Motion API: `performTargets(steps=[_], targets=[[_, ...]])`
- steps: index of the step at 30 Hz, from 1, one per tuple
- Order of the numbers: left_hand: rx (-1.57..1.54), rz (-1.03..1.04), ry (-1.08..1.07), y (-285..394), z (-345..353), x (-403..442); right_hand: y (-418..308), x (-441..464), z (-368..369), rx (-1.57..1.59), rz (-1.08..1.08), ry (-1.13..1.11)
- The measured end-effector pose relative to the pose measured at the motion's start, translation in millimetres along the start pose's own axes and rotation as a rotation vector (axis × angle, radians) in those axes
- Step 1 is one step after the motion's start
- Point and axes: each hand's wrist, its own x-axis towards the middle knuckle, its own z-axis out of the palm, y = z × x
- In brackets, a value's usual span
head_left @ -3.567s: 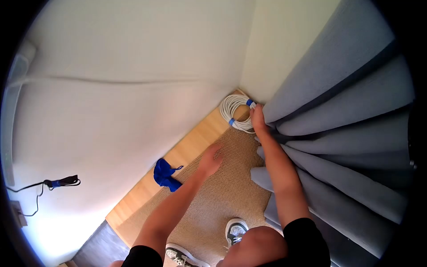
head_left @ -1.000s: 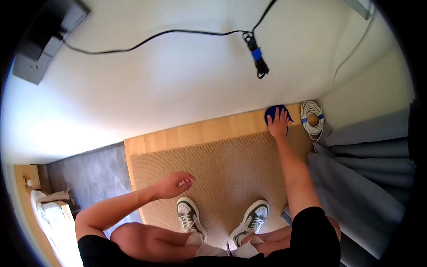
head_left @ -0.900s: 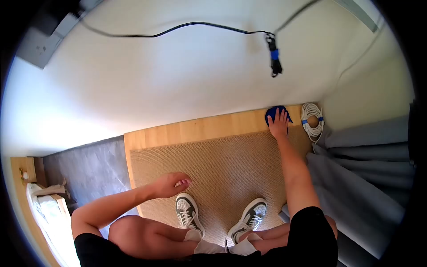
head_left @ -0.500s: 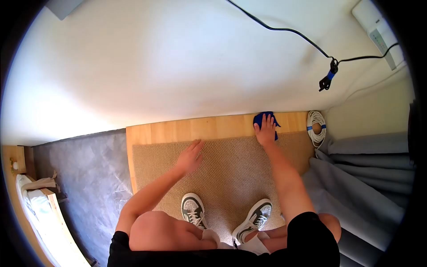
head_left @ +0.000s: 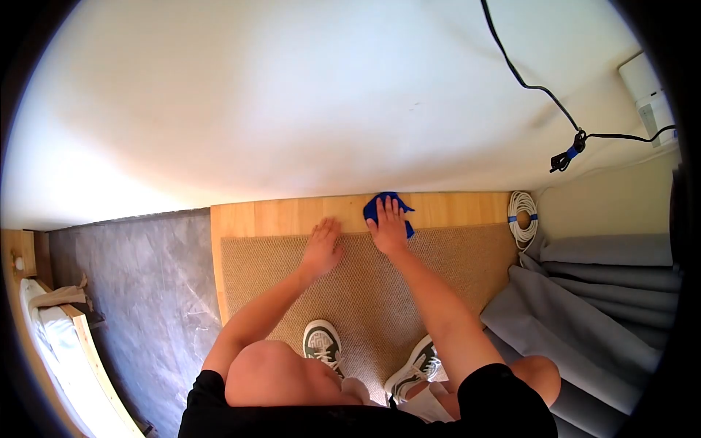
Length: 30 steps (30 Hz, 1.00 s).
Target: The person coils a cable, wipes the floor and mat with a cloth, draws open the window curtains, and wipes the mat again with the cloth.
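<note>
A blue cloth (head_left: 374, 212) lies crumpled on the light wooden floor strip (head_left: 285, 217) along the foot of the wall. My right hand (head_left: 391, 230) rests flat over it, fingers spread, pressing from above rather than gripping. To its left, my left hand (head_left: 323, 247) holds nothing; its fingers are stretched out at the far edge of the brown woven mat (head_left: 270, 270). Whether the left fingertips touch the wood I cannot tell. Part of the cloth is hidden beneath my right hand.
Coiled white cable (head_left: 513, 219) sits at the right end of the wood. Grey fabric (head_left: 584, 314) lies in folds on the right. A black cord (head_left: 540, 88) hangs along the white wall (head_left: 292, 109). My shoes (head_left: 322, 342) stand on the mat; dark grey flooring (head_left: 139, 270) is at left.
My right hand has slid left along the wooden strip, carrying the blue cloth with it. My left hand has shifted slightly right and nearer the wall. The camera view has moved slightly.
</note>
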Motion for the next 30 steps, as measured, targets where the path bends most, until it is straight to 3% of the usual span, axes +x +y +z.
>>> performTargets(steps=[11, 19, 22, 24, 25, 28, 30], targets=[[0.029, -0.079, 0.045, -31, -23, -27, -105, 14, 18, 0.057, -0.225, -0.063], [-0.135, -0.187, 0.301, -52, -38, -33, -164, 32, 32, 0.134, -0.308, -0.089], [-0.123, -0.175, 0.309, -50, -43, -30, -166, 31, 29, 0.204, -0.282, -0.128], [-0.069, -0.131, 0.314, -49, -41, -25, -149, 34, 18, 0.437, -0.338, -0.144], [-0.009, -0.085, 0.309, -46, -40, -21, -140, 24, 11, 0.399, -0.371, 0.012], [0.116, 0.007, 0.269, -28, -50, -2, -109, -20, 11, 0.47, -0.263, 0.165], [0.174, 0.041, 0.217, -31, -44, 13, -100, -60, 7, 0.458, -0.267, 0.113]])
